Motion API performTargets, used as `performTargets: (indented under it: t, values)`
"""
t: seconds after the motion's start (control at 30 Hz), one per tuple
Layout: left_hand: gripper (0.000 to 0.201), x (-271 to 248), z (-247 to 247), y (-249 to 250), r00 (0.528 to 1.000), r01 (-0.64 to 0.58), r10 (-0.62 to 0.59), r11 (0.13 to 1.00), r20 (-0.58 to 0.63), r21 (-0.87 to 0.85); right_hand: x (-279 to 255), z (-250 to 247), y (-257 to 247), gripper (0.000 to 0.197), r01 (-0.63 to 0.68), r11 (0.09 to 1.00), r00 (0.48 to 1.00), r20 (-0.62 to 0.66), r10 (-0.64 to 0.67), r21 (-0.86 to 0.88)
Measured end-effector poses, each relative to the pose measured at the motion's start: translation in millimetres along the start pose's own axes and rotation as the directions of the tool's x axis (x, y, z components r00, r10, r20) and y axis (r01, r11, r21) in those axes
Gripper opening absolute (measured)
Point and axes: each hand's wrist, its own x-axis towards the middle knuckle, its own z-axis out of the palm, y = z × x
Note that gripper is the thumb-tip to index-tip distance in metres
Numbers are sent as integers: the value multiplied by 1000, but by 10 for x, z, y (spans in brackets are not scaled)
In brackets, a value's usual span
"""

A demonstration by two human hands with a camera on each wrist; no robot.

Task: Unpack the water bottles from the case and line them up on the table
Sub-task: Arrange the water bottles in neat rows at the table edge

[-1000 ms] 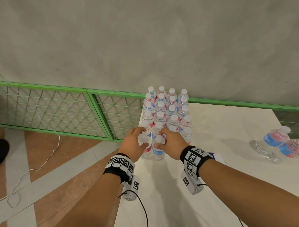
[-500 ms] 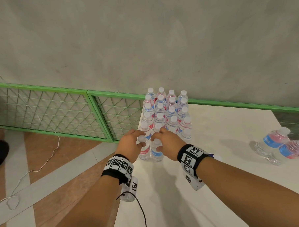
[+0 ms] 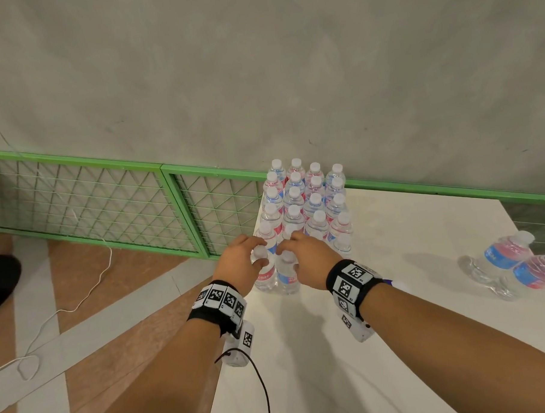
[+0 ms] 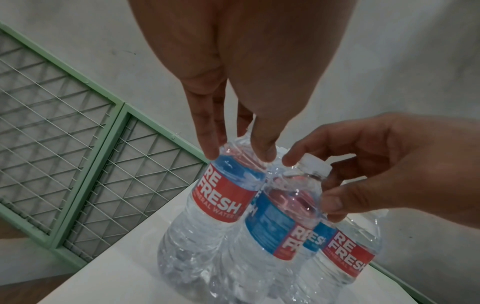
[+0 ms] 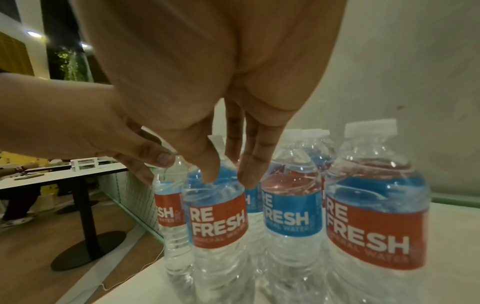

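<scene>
Bottles (image 3: 266, 277) stand upright, necks within left hand (image 3: 239, 265), right hand (image 3: 311, 261) grips.

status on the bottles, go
Left hand pinching near-left water bottle neck, right hand near-right water bottle. Both upright on table, beside bottle block. Two loose bottles lie far right, clear.

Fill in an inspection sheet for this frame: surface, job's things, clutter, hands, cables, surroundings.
Surface: white table.
Job's things: block of upright bottles at the table's far left; front-left bottle and front-right bottle stand at its near end; two lying bottles by the right edge; no case seen.
Clutter: nothing seen.
Hands: left hand pinches the front-left bottle's neck; right hand curves round the front-right bottle's neck, grip unclear.
Cables: black cable hangs from the left wrist camera; white cable on the floor.
Surroundings: grey wall, green mesh fence, wooden floor.
</scene>
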Motion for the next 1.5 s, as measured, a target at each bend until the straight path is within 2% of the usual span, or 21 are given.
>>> performTargets:
  t: [0.1, 0.27, 0.57, 0.7, 0.83, 0.93, 1.0, 1.1, 1.2, 1.27, 1.33, 1.37, 1.43, 1.5]
  values:
    - [38, -3, -4, 14, 1000, -4, 4, 1000, -2, -4, 11, 18, 2, 45, -70, 996, 996, -43, 72, 55]
    - [40, -15, -28, 26, 1000, 6, -6, 1000, 17, -6, 50, 84, -40, 46, -127, 985, 986, -96, 138, 112]
    - [49, -56, -45, 101, 999, 33, -33, 999, 42, 6, -51, 69, 27, 52, -113, 973, 981, -136, 142, 204]
    - [52, -64, -77, 328, 995, 36, -35, 999, -89, 12, -337, -52, 173, 40, -96, 948, 960, -224, 169, 303]
    - [35, -17, 2, 861, 953, -174, 147, 981, -265, -82, -826, -223, 594, 21, -87, 928, 903, -364, 227, 363]
    - [23, 78, 183, 1363, 922, -326, 272, 929, -275, -175, -1280, -397, 1047, 16, -136, 921, 837, -455, 303, 365]
    - [19, 153, 377, 1699, 914, -387, 344, 899, -215, -204, -1606, -541, 1380, 15, -209, 906, 783, -492, 380, 368]
    - [20, 287, 741, 2198, 897, -437, 441, 870, -34, -227, -2075, -750, 1943, 16, -348, 869, 686, -536, 492, 352]
    - [27, 509, 1171, 2702, 820, -504, 533, 845, 207, -181, -2470, -930, 2508, 24, -545, 788, 613, -505, 608, 286]
    - [38, 664, 1467, 3036, 768, -527, 531, 841, 358, -119, -2676, -1038, 2816, 34, -633, 727, 580, -459, 673, 266]
    - [55, 776, 1772, 3345, 719, -559, 512, 828, 471, -46, -2819, -1125, 3049, 44, -667, 706, 583, -423, 694, 239]
    - [66, 815, 1925, 3477, 693, -578, 501, 816, 519, -17, -2860, -1144, 3152, 50, -671, 709, 600, -402, 692, 218]
    - [85, 865, 2213, 3722, 646, -612, 479, 791, 594, 27, -2906, -1158, 3327, 65, -672, 721, 651, -328, 685, 171]
    - [97, 896, 2449, 3921, 627, -626, 462, 778, 628, 52, -2919, -1137, 3461, 76, -658, 742, 706, -239, 666, 124]
